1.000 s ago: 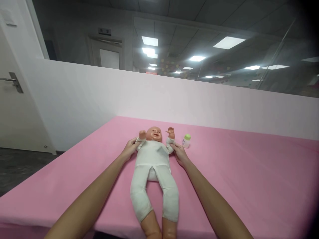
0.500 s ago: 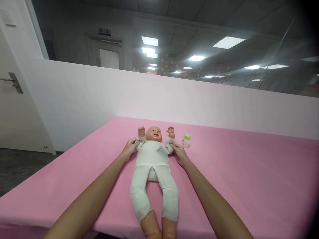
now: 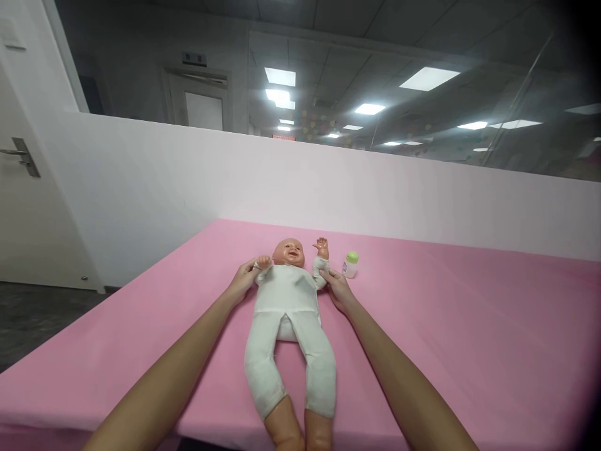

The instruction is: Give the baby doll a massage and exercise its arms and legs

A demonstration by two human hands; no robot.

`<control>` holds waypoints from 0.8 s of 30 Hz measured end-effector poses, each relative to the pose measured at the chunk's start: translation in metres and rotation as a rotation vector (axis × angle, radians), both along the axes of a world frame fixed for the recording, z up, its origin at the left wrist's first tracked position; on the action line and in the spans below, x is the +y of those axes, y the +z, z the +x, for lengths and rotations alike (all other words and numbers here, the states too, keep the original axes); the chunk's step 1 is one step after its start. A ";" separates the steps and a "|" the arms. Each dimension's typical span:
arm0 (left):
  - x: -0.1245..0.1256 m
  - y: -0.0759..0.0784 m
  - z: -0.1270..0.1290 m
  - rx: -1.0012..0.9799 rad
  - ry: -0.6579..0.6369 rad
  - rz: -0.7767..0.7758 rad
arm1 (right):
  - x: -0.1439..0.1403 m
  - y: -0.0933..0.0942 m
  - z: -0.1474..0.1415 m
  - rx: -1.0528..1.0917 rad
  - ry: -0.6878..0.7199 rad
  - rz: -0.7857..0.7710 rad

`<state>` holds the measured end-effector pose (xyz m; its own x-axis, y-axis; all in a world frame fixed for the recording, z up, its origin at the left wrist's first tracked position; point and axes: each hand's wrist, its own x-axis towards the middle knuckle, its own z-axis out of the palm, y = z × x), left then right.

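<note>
Lowered now, the doll hand on the wearer's left [image 3: 264, 262] – upright half a second ago – tips down beside the head, close to the wearer's own fingers. On the other side, the second doll hand [image 3: 321, 247] stays raised with its fingers spread, much as it was. This suggests that the wearer's left side is doing the moving while the right side steadies.

A baby doll [image 3: 287, 291] in a white outfit lies face up along the middle of a pink-covered desk [image 3: 469, 326], head away from the wearer, lower legs running out of view at the bottom. Both bare hands are closed on it, one at each side and well apart: the left hand [image 3: 241, 282] grips one sleeved arm, and the right hand [image 3: 339, 289] pinches the other sleeve [image 3: 320, 273] between thumb and fingers.

Just beyond the right hand stands a small pale bottle [image 3: 350, 265] with a green cap. Dark purplish marks show on its side – too small to read, so no brand can be given. Past a low white wall [image 3: 300, 181], a sign [image 3: 194, 59] above a far door [image 3: 200, 103] carries two blurred characters, and a red strip [image 3: 284, 137] is equally unreadable
</note>
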<state>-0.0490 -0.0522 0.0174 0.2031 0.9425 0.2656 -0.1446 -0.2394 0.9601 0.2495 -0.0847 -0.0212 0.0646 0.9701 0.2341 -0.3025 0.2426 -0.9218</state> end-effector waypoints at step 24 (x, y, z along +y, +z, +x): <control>0.008 -0.010 -0.002 0.005 0.002 -0.072 | -0.002 0.003 -0.004 -0.009 -0.037 -0.024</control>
